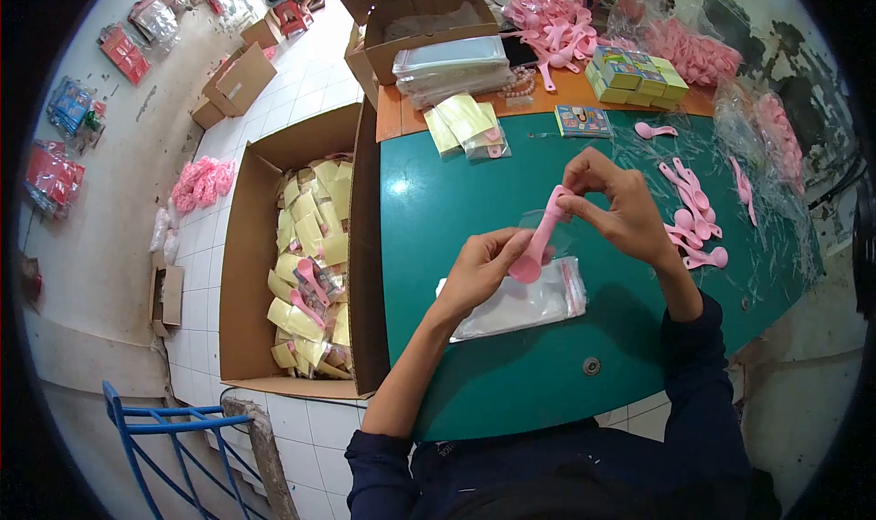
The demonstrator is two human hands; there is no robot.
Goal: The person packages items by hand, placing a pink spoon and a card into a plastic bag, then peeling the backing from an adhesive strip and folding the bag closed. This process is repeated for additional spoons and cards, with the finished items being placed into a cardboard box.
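A pink plastic scoop spoon (546,232) is held up at a slant over the table, its bowl pointing down. My right hand (613,201) pinches the end of its handle between thumb and fingers. Closed at the lower stem, just above the bowl, is my left hand (485,266). A small piece of clear plastic film (563,237) shows behind the spoon, between the hands; I cannot tell which hand grips it. Below them lies a stack of clear plastic bags (525,315) on the green table (429,210).
Loose pink spoons (691,196) lie to the right. Yellow cards in clear bags (465,125), a box with a printed lid (582,120) and stacked small boxes (636,75) sit farther back. An open carton (246,246) of packed yellow cards stands left, beside a blue metal rail (173,427).
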